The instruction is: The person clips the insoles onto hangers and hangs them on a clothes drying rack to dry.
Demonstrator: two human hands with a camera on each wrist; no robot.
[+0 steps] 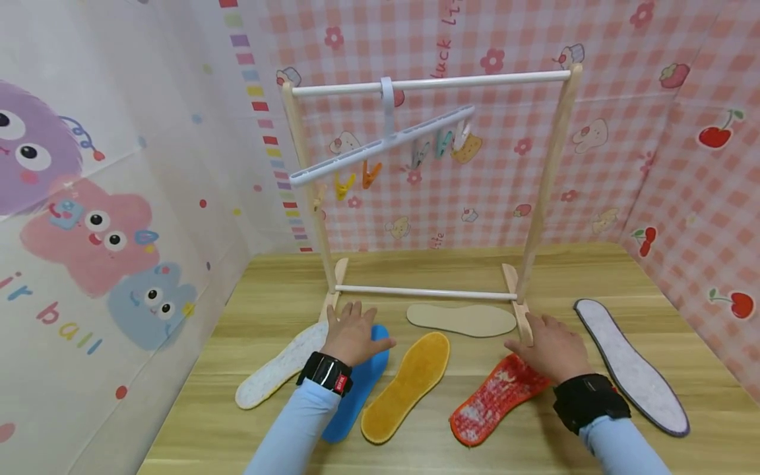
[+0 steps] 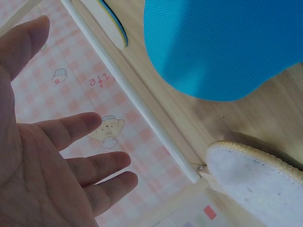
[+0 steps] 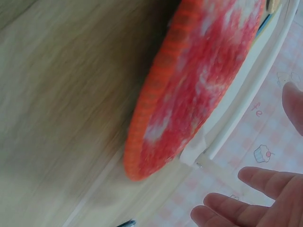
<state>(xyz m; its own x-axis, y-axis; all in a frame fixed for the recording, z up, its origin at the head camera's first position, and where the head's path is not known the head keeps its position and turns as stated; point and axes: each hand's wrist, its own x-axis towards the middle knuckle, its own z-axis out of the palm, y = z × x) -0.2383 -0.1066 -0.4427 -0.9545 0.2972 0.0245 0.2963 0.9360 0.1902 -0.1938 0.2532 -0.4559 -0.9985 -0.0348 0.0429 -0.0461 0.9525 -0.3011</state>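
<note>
My left hand (image 1: 351, 335) hovers with spread fingers over the upper part of a blue insole (image 1: 363, 389); in the left wrist view its palm and fingers hold nothing. Left of it lies a white fuzzy insole (image 1: 279, 366) with a yellowish edge. A mustard-yellow insole (image 1: 406, 388) lies between the two hands. My right hand (image 1: 555, 346), also with extended fingers and nothing in it, is above the upper end of a red-and-white fluffy insole (image 3: 203, 80) with an orange edge. Farther right rests a pale grey insole (image 1: 632, 366) with a dark edge.
A wooden rack (image 1: 543, 191) stands behind the hands. From its white top bar (image 1: 487, 80) hangs a tilted light-blue hanger (image 1: 356, 157) with several coloured clips, including an orange clip (image 1: 371, 174). A beige insole (image 1: 460, 319) lies by the rack's lower bar (image 1: 424, 292).
</note>
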